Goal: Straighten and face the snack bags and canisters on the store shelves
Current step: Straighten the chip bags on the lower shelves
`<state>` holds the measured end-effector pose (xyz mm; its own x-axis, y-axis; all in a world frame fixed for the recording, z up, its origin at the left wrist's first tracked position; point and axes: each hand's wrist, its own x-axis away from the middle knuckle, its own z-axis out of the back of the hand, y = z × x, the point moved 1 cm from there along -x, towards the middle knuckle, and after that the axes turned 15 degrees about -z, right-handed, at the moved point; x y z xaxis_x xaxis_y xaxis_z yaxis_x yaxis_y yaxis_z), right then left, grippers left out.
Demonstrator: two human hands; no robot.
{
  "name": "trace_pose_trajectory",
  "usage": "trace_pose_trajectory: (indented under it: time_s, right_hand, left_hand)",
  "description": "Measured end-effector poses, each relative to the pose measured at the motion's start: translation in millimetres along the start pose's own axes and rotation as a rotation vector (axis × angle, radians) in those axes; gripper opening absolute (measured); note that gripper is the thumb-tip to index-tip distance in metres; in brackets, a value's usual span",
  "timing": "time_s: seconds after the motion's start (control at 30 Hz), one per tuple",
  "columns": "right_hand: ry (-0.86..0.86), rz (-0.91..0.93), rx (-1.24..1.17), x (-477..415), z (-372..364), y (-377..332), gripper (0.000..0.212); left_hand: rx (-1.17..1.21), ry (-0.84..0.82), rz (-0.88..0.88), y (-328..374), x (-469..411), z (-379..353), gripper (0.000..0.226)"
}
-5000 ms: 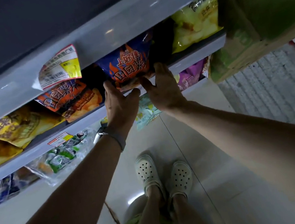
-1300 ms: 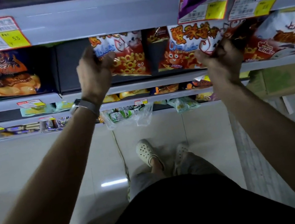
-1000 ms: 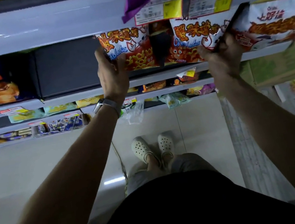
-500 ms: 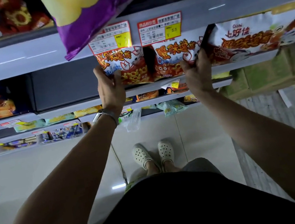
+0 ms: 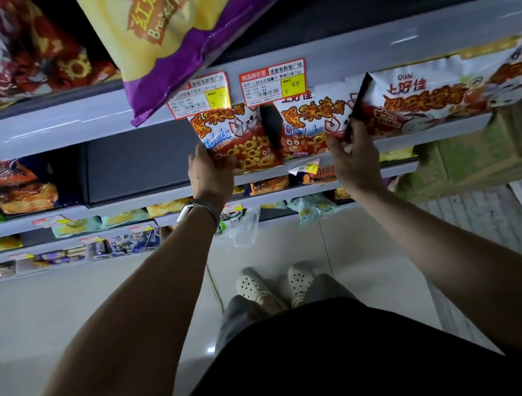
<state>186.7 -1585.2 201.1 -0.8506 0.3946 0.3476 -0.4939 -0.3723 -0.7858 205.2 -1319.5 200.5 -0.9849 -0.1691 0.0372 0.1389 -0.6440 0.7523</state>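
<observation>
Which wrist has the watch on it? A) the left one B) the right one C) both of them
A: the watch sits on the left wrist, just below the left hand that holds the crab snack bag; the right hand has a bare wrist.

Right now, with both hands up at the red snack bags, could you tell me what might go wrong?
1. The purple and yellow bag overhangs the upper shelf edge just above the hands; a bump from below could tip it off.
2. The crab snack bag gripped by the left hand stands beside an empty gap; once released, it may flop sideways into it.
</observation>
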Motion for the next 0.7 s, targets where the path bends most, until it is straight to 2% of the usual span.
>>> trace_pose_trajectory:
  time_s: [0.1,0.23,0.3,0.37,0.47,0.7]
  right_hand:
    - [0.023,-0.022,0.006,2.9,-0.2,-0.2,0.045]
    - [0.048,-0.048,-0.007,15.3,-2.3,-4.4,0.048]
    - [0.064,-0.069,-0.001,21.2,-5.3,-7.4,0.052]
    - [0.081,-0.093,-0.005,25.4,-9.2,-8.8,0.053]
    - [0.094,-0.147,-0.013,32.7,-15.9,-11.6,0.054]
    - [0.185,-0.320,-0.055,57.0,-32.7,-25.0,0.059]
  left_hand:
    - [-0.016,0.107,-0.064,1.3,0.5,3.8,0.033]
    - [0.028,0.255,-0.172,5.2,1.3,8.1,0.032]
    - [0.062,0.272,-0.190,3.4,-0.5,8.3,0.026]
    - [0.066,0.201,-0.224,-2.8,-2.4,4.2,0.017]
    - [0.067,0.058,-0.245,-13.0,-5.3,-2.3,0.017]
    - [0.071,-0.040,-0.356,-40.9,-29.1,30.4,0.015]
